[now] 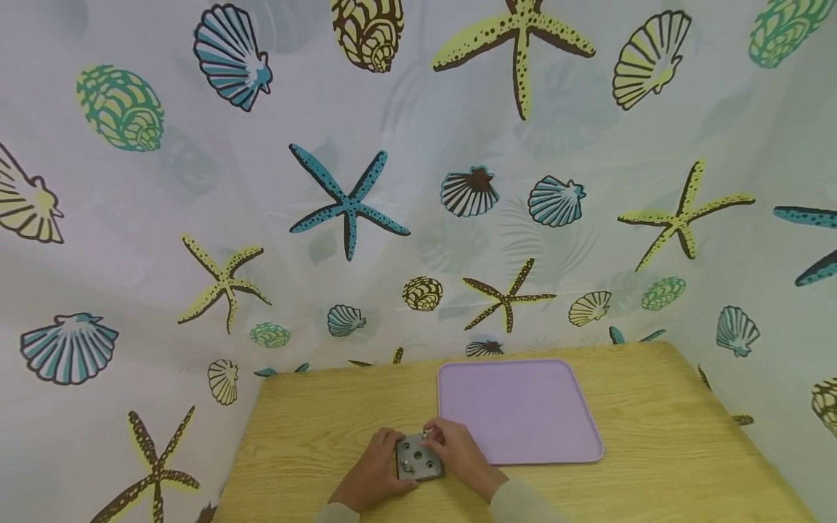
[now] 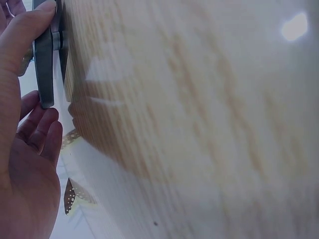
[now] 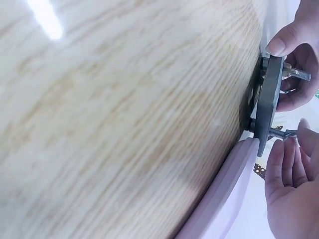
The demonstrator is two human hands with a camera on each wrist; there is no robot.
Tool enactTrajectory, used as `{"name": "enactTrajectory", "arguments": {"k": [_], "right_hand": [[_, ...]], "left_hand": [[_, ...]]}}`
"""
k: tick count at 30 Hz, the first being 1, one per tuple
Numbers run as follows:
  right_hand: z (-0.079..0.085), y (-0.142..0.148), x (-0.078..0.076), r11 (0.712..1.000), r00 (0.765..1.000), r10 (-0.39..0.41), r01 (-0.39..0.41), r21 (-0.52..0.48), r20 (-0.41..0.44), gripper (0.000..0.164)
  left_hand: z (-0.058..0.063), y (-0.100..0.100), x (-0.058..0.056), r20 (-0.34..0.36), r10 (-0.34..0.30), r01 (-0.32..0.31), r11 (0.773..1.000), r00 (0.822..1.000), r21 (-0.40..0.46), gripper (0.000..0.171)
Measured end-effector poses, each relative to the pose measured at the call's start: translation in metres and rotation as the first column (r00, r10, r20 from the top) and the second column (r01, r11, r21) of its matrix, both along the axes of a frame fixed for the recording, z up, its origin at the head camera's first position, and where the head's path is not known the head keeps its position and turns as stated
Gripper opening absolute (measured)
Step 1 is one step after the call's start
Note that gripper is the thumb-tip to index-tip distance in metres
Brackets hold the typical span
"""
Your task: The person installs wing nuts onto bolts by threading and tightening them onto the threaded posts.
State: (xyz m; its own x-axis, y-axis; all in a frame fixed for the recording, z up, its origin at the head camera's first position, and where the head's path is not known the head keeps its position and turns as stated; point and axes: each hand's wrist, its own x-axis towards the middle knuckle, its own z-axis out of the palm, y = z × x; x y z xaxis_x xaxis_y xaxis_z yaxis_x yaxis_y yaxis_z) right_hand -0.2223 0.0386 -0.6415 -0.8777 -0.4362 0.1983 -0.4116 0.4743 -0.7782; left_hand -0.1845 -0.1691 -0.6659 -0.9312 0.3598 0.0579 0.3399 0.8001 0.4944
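Note:
A square grey metal plate [image 1: 426,471] with several holes sits low over the table in the head view. My left hand [image 1: 374,473] grips it from the left, thumb at the near edge and fingers at the far corner. Two threaded bolts stand up from the plate; one bolt [image 3: 302,75] carries a metal fitting near its base. My right hand [image 1: 459,452] pinches a small metal nut [image 3: 291,133] at the tip of the other bolt [image 3: 275,133], at the far right corner. Fingertips partly hide that nut.
A lilac tray [image 1: 516,410] lies on the wooden table [image 1: 314,414] just right of the plate, its near left corner close to my right hand. A curtain [image 1: 418,131] printed with shells and starfish hangs behind the table and along both sides.

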Motion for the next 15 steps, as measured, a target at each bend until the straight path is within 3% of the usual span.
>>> {"name": "enactTrajectory", "arguments": {"k": [7,15], "right_hand": [[-0.0019,-0.0016,0.0006,1.0,0.996,0.004,-0.003,0.02,-0.085,0.026],[-0.0011,-0.0042,-0.0007,0.996,0.994,-0.054,0.06,0.066,-0.093,0.02]], "left_hand": [[0.0008,-0.0005,0.0007,0.007,-0.006,0.006,1.0,1.0,-0.005,0.084],[0.0018,-0.0003,0.0011,0.016,-0.002,0.003,1.0,1.0,-0.005,0.083]]}}
